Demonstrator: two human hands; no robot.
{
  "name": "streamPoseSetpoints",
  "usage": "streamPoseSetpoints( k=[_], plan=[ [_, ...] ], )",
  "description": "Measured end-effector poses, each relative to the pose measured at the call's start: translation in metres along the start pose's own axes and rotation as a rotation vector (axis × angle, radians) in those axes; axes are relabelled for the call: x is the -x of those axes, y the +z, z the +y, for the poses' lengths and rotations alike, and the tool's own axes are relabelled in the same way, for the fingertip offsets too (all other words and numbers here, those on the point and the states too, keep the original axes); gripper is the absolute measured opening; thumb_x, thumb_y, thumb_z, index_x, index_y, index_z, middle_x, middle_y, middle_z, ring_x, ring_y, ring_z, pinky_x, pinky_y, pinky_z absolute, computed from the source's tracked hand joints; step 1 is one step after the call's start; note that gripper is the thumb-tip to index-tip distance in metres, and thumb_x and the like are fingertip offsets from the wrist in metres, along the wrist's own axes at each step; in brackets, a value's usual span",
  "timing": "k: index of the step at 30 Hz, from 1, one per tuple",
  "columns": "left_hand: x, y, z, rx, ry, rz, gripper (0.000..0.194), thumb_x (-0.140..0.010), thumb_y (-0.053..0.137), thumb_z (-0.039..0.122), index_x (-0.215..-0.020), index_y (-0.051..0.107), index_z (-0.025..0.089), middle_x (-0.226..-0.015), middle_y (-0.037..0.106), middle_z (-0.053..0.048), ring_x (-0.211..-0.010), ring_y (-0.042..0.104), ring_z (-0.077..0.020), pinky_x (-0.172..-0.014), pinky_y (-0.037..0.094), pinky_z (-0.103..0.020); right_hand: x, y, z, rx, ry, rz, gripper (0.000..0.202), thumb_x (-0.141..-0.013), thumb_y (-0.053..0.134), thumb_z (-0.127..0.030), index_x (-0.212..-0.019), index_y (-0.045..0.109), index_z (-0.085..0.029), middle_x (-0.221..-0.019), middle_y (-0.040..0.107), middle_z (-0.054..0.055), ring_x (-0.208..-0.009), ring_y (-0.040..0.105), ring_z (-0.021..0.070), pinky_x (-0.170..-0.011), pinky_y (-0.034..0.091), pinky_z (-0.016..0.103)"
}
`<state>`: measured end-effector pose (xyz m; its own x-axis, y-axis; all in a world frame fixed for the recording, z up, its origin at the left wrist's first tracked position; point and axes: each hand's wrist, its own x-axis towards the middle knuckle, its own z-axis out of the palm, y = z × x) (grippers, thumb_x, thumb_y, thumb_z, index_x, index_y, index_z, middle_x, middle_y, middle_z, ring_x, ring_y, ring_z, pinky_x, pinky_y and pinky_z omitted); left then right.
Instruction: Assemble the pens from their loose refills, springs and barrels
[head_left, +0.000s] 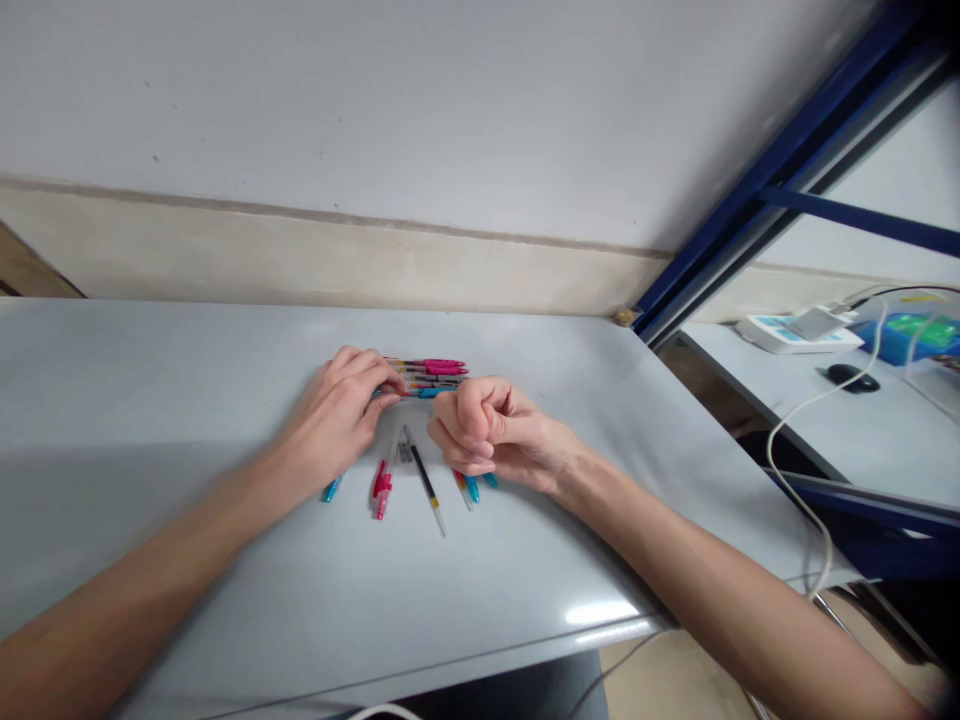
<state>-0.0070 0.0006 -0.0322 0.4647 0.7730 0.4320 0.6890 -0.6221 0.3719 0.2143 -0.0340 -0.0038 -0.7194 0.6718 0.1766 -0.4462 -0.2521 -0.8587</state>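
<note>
My left hand (341,400) is over the left end of a row of pens, its thumb and fingertips closed on the end of a blue pen (436,393). Several pink pens (446,365) lie side by side just beyond it. My right hand (491,425) is curled into a fist at the right end of the row, and whatever is inside it is hidden. Between the hands lie a black ink refill (425,474) with a yellow band and a clear pen barrel with a pink end (382,492). Blue pen parts (471,488) show partly from under the right hand.
The grey table (300,600) runs back to the wall. A blue frame (750,190) rises on the right. Past it, a second table holds a white device (799,332), a black mouse (853,377) and a blue-green bag (907,338). A white cable (776,440) hangs at the right edge.
</note>
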Motion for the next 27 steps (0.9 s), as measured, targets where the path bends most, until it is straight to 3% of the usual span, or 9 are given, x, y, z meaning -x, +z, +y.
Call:
streamPoseSetpoints(
  k=[4,9,27],
  plan=[
    [0.0,0.0,0.001,0.023,-0.005,-0.002,0.017,-0.097,0.049,0.022,-0.093,0.065,0.023,-0.099,0.069,-0.005,-0.1,0.056,-0.0258,-0.088,0.047,-0.043,0.001,-0.003,0.002,-0.011,-0.015,0.009,0.027,-0.087,0.077,-0.043,-0.085,0.063,-0.02,-0.063,0.04,-0.005,-0.055,0.035,0.0096,-0.045,0.027,0.02],
    [-0.001,-0.001,0.0,0.009,0.004,0.0,0.017,-0.098,0.048,0.021,-0.094,0.065,0.022,-0.099,0.069,-0.006,-0.099,0.056,-0.0259,-0.089,0.047,-0.043,0.002,-0.003,0.002,-0.014,-0.03,-0.025,0.031,-0.091,0.074,-0.041,-0.076,0.058,-0.018,-0.065,0.041,-0.004,-0.056,0.037,0.009,-0.046,0.027,0.021],
    [0.0,-0.001,-0.001,-0.011,0.023,-0.011,0.017,-0.098,0.048,0.021,-0.095,0.065,0.02,-0.098,0.067,-0.006,-0.099,0.054,-0.025,-0.088,0.046,-0.04,0.0,0.004,0.003,-0.06,-0.071,-0.12,0.028,-0.093,0.071,-0.039,-0.078,0.061,-0.018,-0.063,0.042,-0.004,-0.054,0.037,0.009,-0.045,0.028,0.02]
  ],
)
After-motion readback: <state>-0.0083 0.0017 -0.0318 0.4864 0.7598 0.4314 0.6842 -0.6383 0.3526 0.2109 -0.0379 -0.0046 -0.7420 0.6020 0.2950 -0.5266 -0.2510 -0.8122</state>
